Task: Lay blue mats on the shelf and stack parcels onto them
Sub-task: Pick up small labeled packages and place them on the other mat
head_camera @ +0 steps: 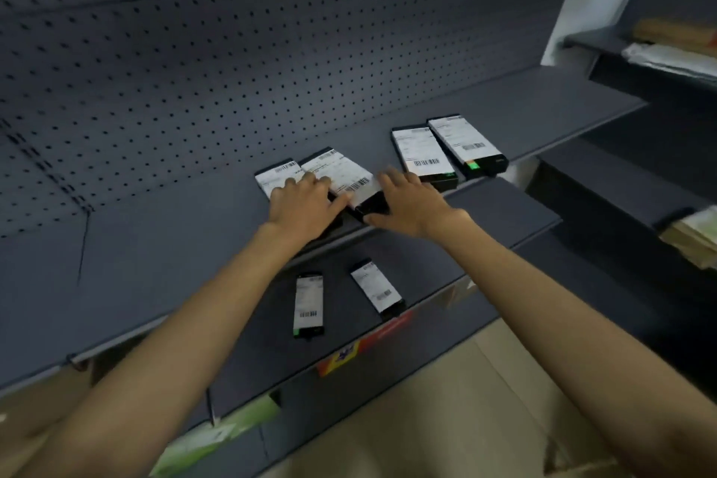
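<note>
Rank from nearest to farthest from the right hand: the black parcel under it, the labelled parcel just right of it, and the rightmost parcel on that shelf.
1. Black parcel with white label, touching the right hand.
2. Neighbouring black labelled parcel, just right.
3. Rightmost black parcel with green tag, at the shelf edge.

A: What colours at twelve o'clock?
B: The pegboard (232, 50) is dark grey-blue, dotted with rows of black holes; the shelf (155, 244) matches.
A: And the parcels (423, 155) at centre?
B: Black, with white labels carrying black barcodes; some show a green patch.
</note>
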`<state>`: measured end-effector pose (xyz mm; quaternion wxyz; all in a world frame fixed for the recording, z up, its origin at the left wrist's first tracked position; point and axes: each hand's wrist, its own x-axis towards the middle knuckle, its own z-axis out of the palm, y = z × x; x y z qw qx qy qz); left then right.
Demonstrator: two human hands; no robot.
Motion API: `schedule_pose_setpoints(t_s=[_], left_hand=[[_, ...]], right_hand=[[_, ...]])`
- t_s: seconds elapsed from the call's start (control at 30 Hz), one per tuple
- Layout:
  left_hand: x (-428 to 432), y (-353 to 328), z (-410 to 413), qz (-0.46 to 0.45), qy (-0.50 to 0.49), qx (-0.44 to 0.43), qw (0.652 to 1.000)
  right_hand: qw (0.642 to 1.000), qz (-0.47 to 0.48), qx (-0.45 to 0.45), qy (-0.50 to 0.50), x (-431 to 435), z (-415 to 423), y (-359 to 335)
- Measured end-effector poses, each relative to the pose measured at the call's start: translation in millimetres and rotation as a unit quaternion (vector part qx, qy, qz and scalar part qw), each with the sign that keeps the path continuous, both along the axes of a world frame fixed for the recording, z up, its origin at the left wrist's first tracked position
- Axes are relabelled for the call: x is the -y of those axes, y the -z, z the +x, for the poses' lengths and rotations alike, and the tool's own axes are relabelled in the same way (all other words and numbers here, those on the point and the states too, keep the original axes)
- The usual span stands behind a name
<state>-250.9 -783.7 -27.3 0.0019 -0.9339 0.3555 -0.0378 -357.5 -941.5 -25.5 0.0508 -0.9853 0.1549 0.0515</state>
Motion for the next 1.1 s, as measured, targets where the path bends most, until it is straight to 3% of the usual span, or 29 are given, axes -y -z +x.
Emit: schedule_pose_setpoints(t_s=[0.33, 0.57, 0.73, 0.93, 1.1], left_hand=[[-18, 22, -18, -0.057, -0.149, -0.073, 0.985], [-54, 28, -26, -0.178, -0.297, -0.116, 0.931], [-76, 29, -39, -0.267, -0.335, -0.062, 0.902], [-148, 26, -67, -0.295, -0.397, 0.046, 0.868], [-226, 19, -88, -0.305, -0.448, 0.1, 0.834]], right_hand=[[0.996, 0.024, -0.012, -0.083, 8, 36, -5], [0.993, 0.036, -0.01, -0.109, -3, 52, -11], [0.989, 0.087, 0.046, -0.112, -18, 58, -6], [0.962, 0.163, 0.144, -0.163, -83, 57, -2], [0.944, 0.174, 0.172, -0.222, -169, 59, -7]])
